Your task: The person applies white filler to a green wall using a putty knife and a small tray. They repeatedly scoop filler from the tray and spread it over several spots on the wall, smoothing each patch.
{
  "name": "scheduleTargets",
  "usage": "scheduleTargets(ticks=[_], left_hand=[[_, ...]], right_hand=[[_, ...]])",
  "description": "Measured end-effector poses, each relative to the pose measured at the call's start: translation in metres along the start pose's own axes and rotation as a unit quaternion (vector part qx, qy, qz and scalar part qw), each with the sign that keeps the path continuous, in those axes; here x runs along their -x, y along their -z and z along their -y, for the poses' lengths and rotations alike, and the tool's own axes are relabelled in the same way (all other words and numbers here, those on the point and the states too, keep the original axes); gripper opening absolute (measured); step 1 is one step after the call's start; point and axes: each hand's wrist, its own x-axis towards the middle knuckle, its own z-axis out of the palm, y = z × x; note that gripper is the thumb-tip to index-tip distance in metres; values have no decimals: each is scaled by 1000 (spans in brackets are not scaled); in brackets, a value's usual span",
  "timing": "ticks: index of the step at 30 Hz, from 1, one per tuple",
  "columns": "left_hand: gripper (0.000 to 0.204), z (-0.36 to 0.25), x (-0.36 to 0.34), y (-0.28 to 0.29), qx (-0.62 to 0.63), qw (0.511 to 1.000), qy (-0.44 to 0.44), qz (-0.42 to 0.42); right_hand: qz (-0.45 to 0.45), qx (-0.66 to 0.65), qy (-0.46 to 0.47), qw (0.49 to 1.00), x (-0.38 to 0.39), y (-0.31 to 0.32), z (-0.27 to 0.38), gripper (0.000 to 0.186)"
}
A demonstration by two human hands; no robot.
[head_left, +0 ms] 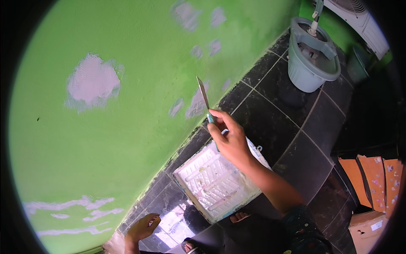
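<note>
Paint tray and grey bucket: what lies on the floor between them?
In the head view, only bare dark floor tiles lie between the white paint tray and the grey bucket; nothing stands there.

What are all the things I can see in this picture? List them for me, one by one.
Wall: one, bright green with pale filler patches, left and centre.
Floor: dark tiles, right of the wall.
Paint tray: one, white, on the floor by the wall's foot.
Putty knife: one, thin blade with a teal handle, raised before the wall.
Mop bucket: one, grey, upper right on the floor.
Cardboard pieces: a few, orange-brown, right edge.
Cardboard box: one, brown, lower right.
Foot: one, in a sandal, below the tray.
Right hand: holds the putty knife.
Left hand: at the wall's foot, holding nothing visible.
</note>
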Motion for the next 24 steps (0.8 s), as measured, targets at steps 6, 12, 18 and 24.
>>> scheduleTargets(ticks=[6, 12, 18, 24], left_hand=[[42, 3, 10, 10, -7, 999, -17, -30], [40, -17, 13, 7, 8, 1000, -14, -9], [41, -11, 8, 9, 10, 1000, -20, 1], [42, 14, 4, 8, 42, 999, 18, 14]], right_hand=[[194, 234, -26, 952, 78, 122, 26, 32], [294, 450, -80, 840, 118, 173, 49, 33], [333, 530, -48, 778, 137, 176, 36, 27], [319, 477, -126, 809, 130, 186, 42, 27]])
